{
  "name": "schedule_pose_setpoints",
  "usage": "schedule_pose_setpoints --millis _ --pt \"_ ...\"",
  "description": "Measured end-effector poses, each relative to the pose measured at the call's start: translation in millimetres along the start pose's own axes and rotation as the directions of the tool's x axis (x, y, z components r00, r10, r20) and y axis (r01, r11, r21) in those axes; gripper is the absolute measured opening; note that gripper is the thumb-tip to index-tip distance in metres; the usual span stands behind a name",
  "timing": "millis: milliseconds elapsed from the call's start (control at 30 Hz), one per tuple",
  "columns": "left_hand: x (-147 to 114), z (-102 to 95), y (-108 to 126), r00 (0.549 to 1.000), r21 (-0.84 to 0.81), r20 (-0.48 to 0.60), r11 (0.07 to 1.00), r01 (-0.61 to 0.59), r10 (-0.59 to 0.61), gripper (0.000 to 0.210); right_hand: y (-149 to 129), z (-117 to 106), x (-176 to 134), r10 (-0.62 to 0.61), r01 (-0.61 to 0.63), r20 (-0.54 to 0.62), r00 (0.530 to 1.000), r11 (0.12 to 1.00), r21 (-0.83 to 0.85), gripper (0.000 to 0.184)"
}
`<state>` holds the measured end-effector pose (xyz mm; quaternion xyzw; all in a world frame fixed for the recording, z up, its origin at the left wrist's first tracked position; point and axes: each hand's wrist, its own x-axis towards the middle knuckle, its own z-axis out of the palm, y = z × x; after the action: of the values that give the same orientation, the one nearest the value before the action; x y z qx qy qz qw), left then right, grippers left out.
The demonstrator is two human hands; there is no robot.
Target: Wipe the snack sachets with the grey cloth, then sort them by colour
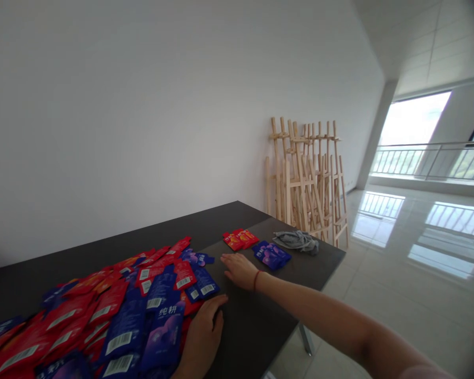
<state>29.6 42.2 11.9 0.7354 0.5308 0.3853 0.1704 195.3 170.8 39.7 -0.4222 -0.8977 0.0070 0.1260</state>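
Note:
A large heap of flat pouches, red ones (81, 311) and blue-purple ones (164, 331), covers the left part of the dark table (256, 331). My left hand (203, 331) rests along the right edge of this heap, thumb apart from the fingers, with nothing seen in it. Flat on the tabletop lies my right hand (240, 271), fingers stretched out and empty. Just beyond it are a small row of red-orange pouches (240, 239) and a small stack of purple pouches (272, 255). The undersides of both hands are hidden.
A crumpled grey cloth (296, 241) lies near the table's right edge. Wooden easels (302, 184) lean against the white wall (142, 116) behind. Shiny floor tiles (379, 284) stretch to a railing (434, 160) by the windows.

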Motion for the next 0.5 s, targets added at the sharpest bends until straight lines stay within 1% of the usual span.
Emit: schedule_pose_setpoints --millis 100,167,233,367,500 --pt "-2.7 -1.8 -1.4 1.0 -0.001 0.008 1.0 0.005 -0.005 0.037 -37.0 11.6 52.5 -0.014 0.014 0.028 1.0 1.0 0.017 0.047" --pt "-4.7 -3.3 -1.9 1.0 0.0 0.018 1.0 0.011 -0.011 0.036 -50.9 17.1 81.4 0.017 -0.018 0.051 0.999 1.0 0.018 0.042" --pt "-5.9 -4.1 -2.1 1.0 -0.002 0.026 1.0 0.017 -0.017 0.036 -57.8 20.4 101.6 0.064 -0.065 0.081 0.995 0.998 0.01 0.037" --pt "-4.9 -2.2 -0.8 0.999 -0.011 0.043 1.0 0.01 -0.009 0.036 -63.4 22.3 119.8 0.117 -0.114 0.137 0.984 0.993 -0.027 0.031" --pt "-3.5 -0.9 1.8 0.999 -0.019 0.047 1.0 0.015 -0.014 0.037 -67.0 18.6 126.0 0.098 -0.089 0.167 0.981 0.994 -0.063 0.031"
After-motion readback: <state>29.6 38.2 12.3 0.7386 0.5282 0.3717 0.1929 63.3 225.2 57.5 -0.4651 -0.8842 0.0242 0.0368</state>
